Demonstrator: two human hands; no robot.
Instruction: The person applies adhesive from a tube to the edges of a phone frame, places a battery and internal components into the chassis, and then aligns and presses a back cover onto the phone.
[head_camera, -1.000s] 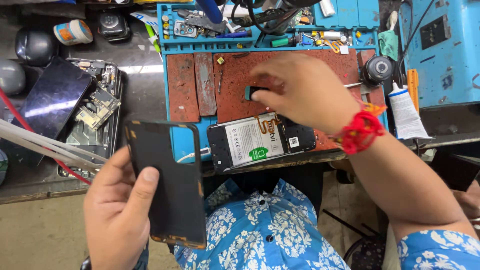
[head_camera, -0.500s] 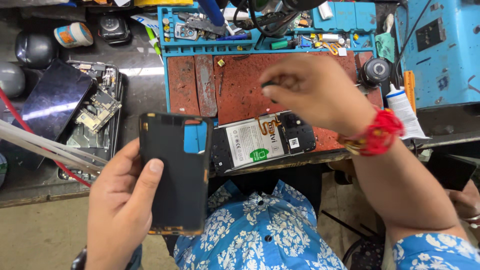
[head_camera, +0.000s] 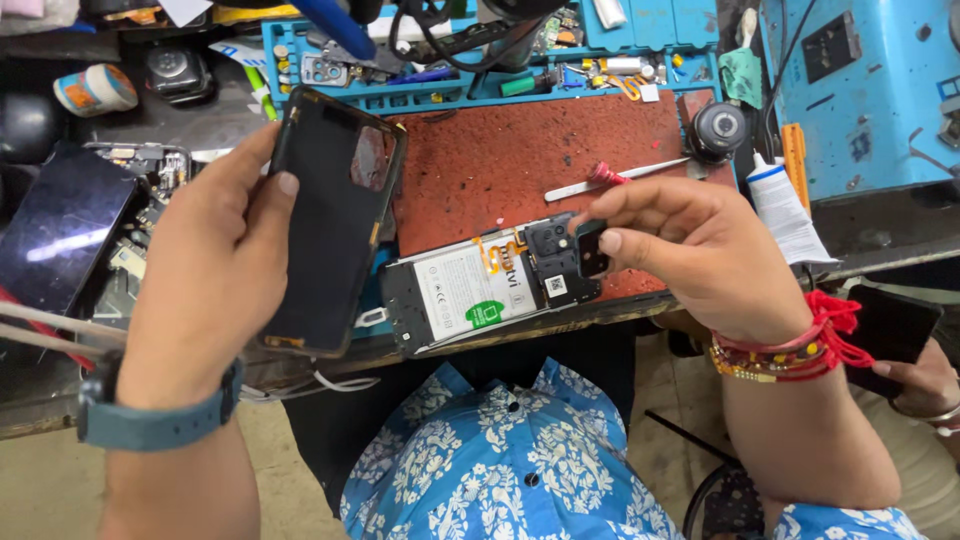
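My left hand (head_camera: 210, 270) grips a glossy black back cover (head_camera: 335, 215). My right hand (head_camera: 700, 255) pinches a small dark part (head_camera: 591, 250), perhaps a camera piece, over the opened phone (head_camera: 490, 285) on the rough red mat (head_camera: 530, 150).

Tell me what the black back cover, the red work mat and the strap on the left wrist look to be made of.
Back cover in the left hand: looks like thin moulded plastic, matte black inside, with a camera cut-out and an orange-brown trace along its edge.
Red mat: probably rubber or silicone, going by its dull, grainy, scuffed surface.
Strap: seemingly soft rubber or silicone, smooth matte grey-blue.
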